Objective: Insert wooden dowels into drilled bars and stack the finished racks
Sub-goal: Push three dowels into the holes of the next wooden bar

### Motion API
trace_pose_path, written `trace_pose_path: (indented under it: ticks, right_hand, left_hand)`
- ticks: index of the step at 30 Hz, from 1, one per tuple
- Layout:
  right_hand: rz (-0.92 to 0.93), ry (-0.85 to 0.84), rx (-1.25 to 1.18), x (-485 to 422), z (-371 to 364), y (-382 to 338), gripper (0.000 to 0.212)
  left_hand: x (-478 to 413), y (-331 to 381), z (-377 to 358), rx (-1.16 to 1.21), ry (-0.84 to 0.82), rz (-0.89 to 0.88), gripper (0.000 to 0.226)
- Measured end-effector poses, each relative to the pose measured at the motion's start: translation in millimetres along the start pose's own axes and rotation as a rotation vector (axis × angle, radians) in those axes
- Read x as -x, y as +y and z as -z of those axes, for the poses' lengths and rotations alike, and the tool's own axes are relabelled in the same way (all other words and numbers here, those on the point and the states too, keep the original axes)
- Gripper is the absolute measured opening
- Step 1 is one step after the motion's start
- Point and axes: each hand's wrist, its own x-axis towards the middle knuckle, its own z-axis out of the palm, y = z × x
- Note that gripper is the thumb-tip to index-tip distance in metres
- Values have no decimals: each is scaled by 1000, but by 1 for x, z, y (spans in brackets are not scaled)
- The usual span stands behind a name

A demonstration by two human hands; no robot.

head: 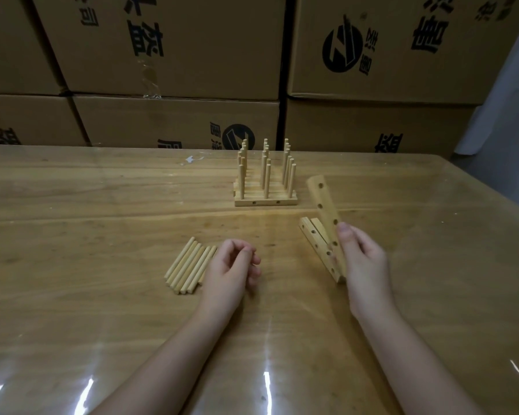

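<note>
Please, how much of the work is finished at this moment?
Done: several finished racks stand stacked at the far side of the table. In hand: the right hand grips one drilled bar, no dowel in it yet; the left hand is by the loose dowels. Left: that bar, spare bars, those dowels.

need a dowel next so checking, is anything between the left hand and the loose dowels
Nothing visible does. The left hand is right beside the loose dowels, covering the pile's right edge. The drilled bar held by the right hand is off on the other side.
</note>
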Motion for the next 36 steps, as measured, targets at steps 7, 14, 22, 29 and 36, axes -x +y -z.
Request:
trace_pose_path:
  ticks: [7,14,22,29,36]
  right_hand:
    - [-159,-347,-149,30,-38,6,35]
    - [-181,-467,-151,33,-42,11,22]
    - [247,-503,479,34,-43,24,19]
    - [539,-760,944,38,-47,30,51]
    - [540,-700,930,40,-46,31,47]
  left_hand:
    - [6,8,0,-22,-191,-89,21]
    - [7,8,2,-88,-264,-154,25]
    - [1,5,7,51,233,-147,36]
    - [1,-1,2,49,199,-95,36]
    - [3,3,3,76,246,-144,36]
